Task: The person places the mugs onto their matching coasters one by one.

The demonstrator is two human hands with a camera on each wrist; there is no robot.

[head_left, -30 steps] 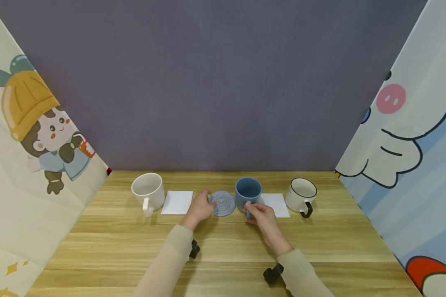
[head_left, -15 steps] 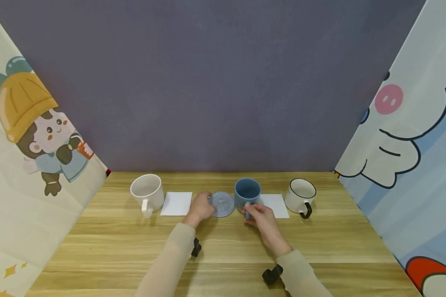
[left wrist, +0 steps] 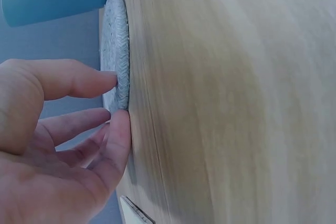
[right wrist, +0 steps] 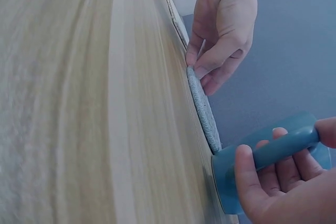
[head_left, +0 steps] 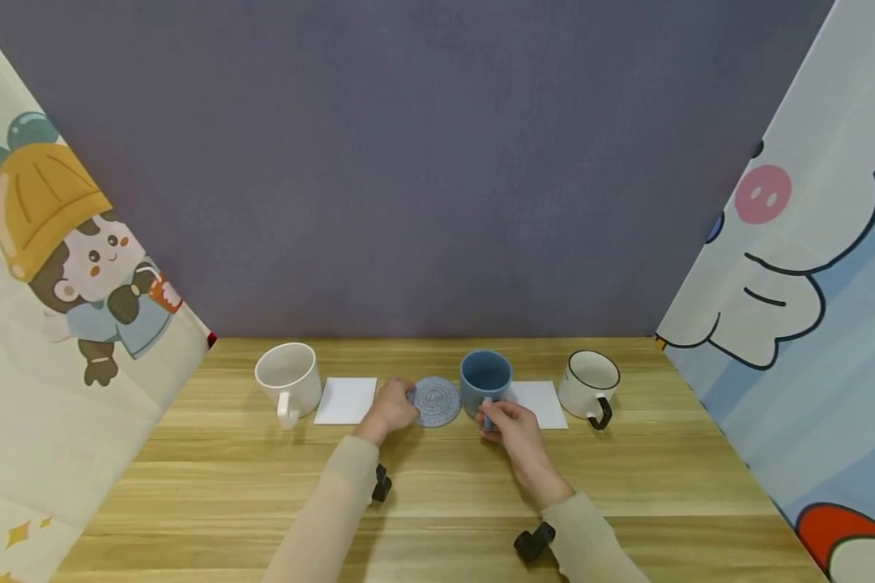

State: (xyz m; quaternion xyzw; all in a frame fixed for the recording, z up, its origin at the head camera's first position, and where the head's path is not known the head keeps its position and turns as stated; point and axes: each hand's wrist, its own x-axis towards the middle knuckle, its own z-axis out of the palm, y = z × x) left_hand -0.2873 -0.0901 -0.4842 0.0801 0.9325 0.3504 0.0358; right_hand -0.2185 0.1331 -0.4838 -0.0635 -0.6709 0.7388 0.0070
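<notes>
A round, blue-grey woven coaster lies flat on the wooden table. At its left edge my left hand pinches it, thumb on the upper face and fingertips against the rim. The thumb shows plainly in the left wrist view. Just right of the coaster stands an upright blue mug, its handle turned toward me. My right hand holds that handle between thumb and fingers. From the right wrist view, the coaster reaches right up to the mug's base.
A white mug stands at the left beside a white square coaster. On the right, another white square lies partly behind the blue mug, next to a black-rimmed white mug. A grey panel rises behind the table.
</notes>
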